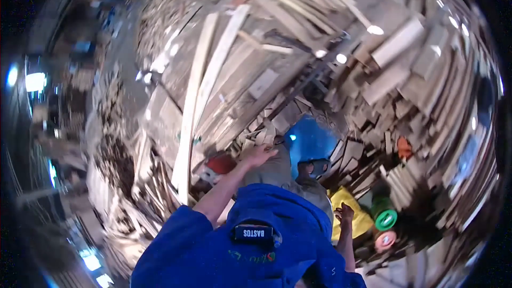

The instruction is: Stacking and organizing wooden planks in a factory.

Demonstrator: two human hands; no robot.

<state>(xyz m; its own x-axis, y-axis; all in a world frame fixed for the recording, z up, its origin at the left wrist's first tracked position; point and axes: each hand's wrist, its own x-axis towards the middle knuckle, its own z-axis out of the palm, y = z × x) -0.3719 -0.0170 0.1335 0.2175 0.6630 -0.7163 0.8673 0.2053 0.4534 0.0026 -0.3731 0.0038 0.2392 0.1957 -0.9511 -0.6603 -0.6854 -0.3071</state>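
My left hand (pixel 259 154) reaches forward and lies with its fingers spread on top of a bulky grey-beige object (pixel 280 173). It grips nothing that I can see. My right hand (pixel 344 214) hangs lower at the right, fingers loosely apart and empty, just beside a yellow object (pixel 356 214). A bright blue rounded object (pixel 309 140) sits right behind the grey one. My blue sleeves and shirt (pixel 240 245) fill the lower middle of the view.
Two long pale planks (pixel 205 85) run from the left hand's side toward the top. Heaps of wood offcuts (pixel 405 74) surround everything. A red object (pixel 221 163) lies left of my left hand. A green round lid (pixel 385 219) and a pink one (pixel 384 240) sit at lower right.
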